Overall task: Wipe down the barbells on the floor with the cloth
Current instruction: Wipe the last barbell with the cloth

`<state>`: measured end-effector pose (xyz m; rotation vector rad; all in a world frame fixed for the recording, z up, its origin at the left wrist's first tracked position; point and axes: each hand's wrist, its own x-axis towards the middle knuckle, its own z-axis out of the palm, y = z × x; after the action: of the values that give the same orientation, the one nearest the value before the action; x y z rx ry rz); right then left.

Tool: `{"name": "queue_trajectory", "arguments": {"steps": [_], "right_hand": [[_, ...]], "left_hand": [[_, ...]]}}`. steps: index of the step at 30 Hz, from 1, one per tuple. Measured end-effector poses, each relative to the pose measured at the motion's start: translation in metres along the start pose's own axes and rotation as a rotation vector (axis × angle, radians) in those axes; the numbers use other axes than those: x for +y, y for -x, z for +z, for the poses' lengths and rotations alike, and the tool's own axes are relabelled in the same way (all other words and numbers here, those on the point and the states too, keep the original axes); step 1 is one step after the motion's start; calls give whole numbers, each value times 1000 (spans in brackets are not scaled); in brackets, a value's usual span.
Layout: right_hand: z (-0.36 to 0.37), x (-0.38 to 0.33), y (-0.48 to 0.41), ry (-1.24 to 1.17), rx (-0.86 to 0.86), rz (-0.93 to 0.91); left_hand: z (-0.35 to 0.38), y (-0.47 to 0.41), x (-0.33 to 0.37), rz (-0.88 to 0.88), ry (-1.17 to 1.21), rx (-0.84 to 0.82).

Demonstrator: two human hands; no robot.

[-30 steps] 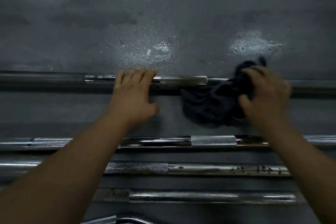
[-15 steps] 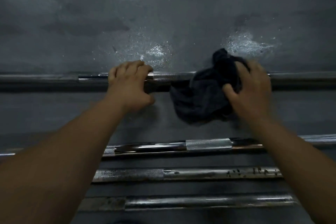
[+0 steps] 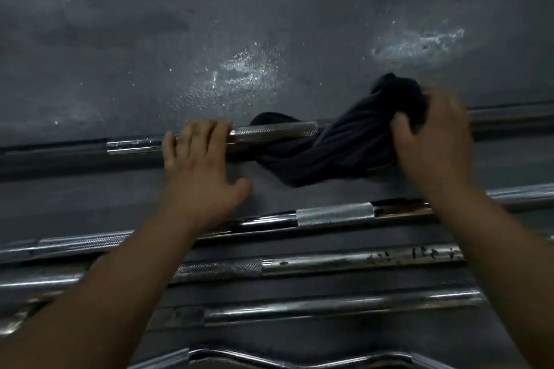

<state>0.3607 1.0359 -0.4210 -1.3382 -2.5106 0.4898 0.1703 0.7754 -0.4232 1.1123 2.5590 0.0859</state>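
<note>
Several chrome barbells lie side by side on a dark grey floor. The farthest barbell [image 3: 275, 131] runs across the middle of the view. My left hand [image 3: 201, 171] rests on top of it, fingers curled over the shaft left of a knurled section. A dark cloth [image 3: 344, 147] is draped over and around the same bar to the right. My right hand [image 3: 431, 135] grips the cloth's bunched upper end on the bar. The bar under the cloth is hidden.
Three more straight bars lie nearer to me: one with a knurled sleeve [image 3: 335, 214], one with dark marks [image 3: 359, 260], and one below it [image 3: 329, 308]. A curved bar [image 3: 269, 359] shows at the bottom edge. Wet patches [image 3: 239, 75] glisten on the floor beyond.
My right hand slid the cloth left along the far bar, then back right, stretching the cloth out along the shaft. My left hand stayed on the bar.
</note>
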Motion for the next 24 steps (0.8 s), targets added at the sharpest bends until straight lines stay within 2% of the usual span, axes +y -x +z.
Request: {"name": "queue_trajectory", "arguments": {"steps": [1,2,5,7,9,12,14,16,18,19,22,24], "right_hand": [[6,-15,5,-10,4,6],[17,-37,10,-11,-7,-75],[60,-116,26,-48,-157,-479],[79,-146,22,-31,-187,-623],[81,-147,0,14,-160,-627],[63,-102,-32,39,-131,-581],[44,-43,-46,90,-69,-425],[19,8,-59,170,32,-174],[18,6,-70,178,101,-3],[26,-16,-73,179,85,-21],[64,-112,-52,111,-61,-439],[83,-149,-33,32,-71,-574]], "left_hand": [[6,3,5,-28,10,-2],[10,4,9,-57,22,0],[4,-14,9,-113,42,-15],[-10,-39,5,-129,37,-70],[-28,-69,-1,-132,68,-126],[-41,-98,-9,-105,96,-179],[-39,-102,-11,-85,89,-162],[-35,-100,-13,-50,72,-118],[-35,-97,-15,-23,53,-92],[-36,-98,-14,-16,54,-93],[-40,-101,-14,-34,57,-130],[-41,-101,-15,-32,58,-145]]}}
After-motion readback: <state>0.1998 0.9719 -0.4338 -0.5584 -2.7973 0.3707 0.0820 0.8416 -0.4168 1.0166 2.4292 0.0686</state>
